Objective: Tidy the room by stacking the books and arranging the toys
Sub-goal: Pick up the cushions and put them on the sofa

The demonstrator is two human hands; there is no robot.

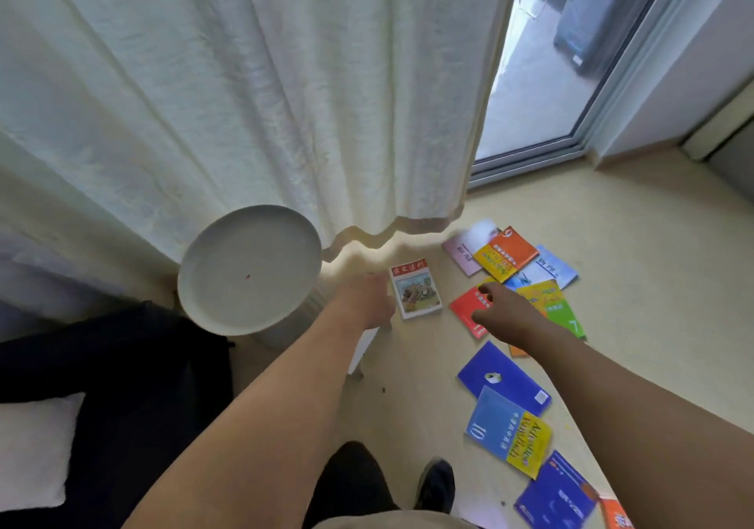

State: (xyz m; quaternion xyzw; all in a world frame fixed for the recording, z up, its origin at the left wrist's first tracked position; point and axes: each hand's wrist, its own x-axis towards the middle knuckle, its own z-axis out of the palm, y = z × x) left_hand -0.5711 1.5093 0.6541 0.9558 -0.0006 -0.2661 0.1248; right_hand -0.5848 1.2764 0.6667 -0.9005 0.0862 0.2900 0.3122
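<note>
Left hand [369, 300], grip unclear, sits by the thick book [416, 288] at 12 o'clock; right hand [504, 312], fingers loosely curled, empty, hovers over the red book [467, 308], probably starting a stack.

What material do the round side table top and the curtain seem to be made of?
Round table top: probably painted metal or plastic; it looks smooth, matte white, with a thin raised rim. Curtain: woven cloth, cream; it hangs in soft folds with a crinkled texture.

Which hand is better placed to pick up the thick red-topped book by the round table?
Left. The left hand is right beside the thick book, at its edge. The right hand hovers over the red book in the scattered pile, further off.
</note>
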